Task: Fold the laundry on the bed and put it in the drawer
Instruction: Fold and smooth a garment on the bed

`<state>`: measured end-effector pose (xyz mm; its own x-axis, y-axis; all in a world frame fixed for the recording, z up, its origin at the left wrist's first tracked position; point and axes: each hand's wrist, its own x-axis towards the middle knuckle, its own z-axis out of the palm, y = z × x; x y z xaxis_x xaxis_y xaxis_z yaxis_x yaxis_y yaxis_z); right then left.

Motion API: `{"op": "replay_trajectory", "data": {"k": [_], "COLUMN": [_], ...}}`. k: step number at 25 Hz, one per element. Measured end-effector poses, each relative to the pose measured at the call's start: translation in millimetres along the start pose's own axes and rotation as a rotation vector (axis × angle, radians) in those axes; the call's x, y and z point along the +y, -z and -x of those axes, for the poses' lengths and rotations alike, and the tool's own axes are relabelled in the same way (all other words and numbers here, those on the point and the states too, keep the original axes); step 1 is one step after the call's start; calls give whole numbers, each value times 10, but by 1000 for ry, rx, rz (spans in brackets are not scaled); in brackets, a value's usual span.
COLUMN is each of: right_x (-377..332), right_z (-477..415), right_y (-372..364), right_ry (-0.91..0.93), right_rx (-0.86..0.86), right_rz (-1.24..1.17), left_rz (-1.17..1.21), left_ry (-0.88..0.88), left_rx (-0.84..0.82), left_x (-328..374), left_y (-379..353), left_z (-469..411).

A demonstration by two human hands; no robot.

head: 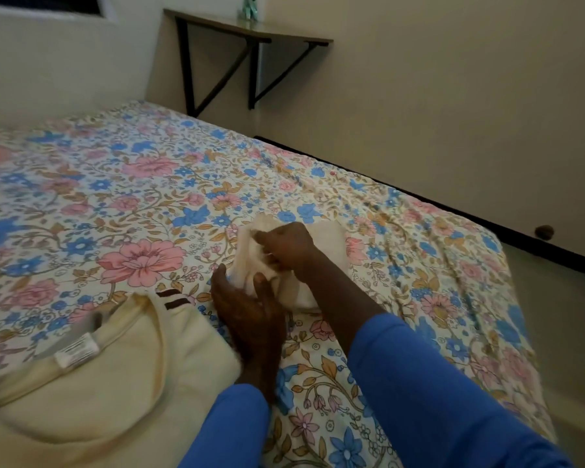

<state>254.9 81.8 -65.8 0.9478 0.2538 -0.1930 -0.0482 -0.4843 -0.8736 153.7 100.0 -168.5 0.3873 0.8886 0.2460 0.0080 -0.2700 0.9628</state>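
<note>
A small cream cloth (328, 238) lies bunched in the middle of the floral bed sheet (122, 204). My right hand (289, 246) grips its upper part with curled fingers. Just below, my left hand (250, 312) holds the near edge of the same cloth, thumb and fingers around it. A larger cream garment (92, 383) with a white neck label and two brown stripes lies spread at the lower left, beside my left wrist. Both my sleeves are blue. No drawer is in view.
A dark wall shelf (250, 32) on black brackets hangs in the far corner, with a small green figure (250, 6) on it. The bed's right edge runs along a strip of floor by the wall, where a small dark object (544, 232) lies.
</note>
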Motion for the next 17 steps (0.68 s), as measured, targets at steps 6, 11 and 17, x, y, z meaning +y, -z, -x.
{"op": "replay_trajectory", "data": {"k": [6, 11, 17], "right_x": [621, 824, 1162], "right_z": [54, 1, -165], "right_y": [717, 828, 732], "right_ry": [-323, -416, -324], "right_rx": [365, -45, -209], "right_rz": [91, -486, -777], "left_rz": [-76, -175, -619], "left_ry": [-11, -80, -198], "left_rx": [-57, -57, -261], "left_x": [-56, -188, -83], "left_y": [-39, -40, -75], "left_z": [-35, -97, -100]}}
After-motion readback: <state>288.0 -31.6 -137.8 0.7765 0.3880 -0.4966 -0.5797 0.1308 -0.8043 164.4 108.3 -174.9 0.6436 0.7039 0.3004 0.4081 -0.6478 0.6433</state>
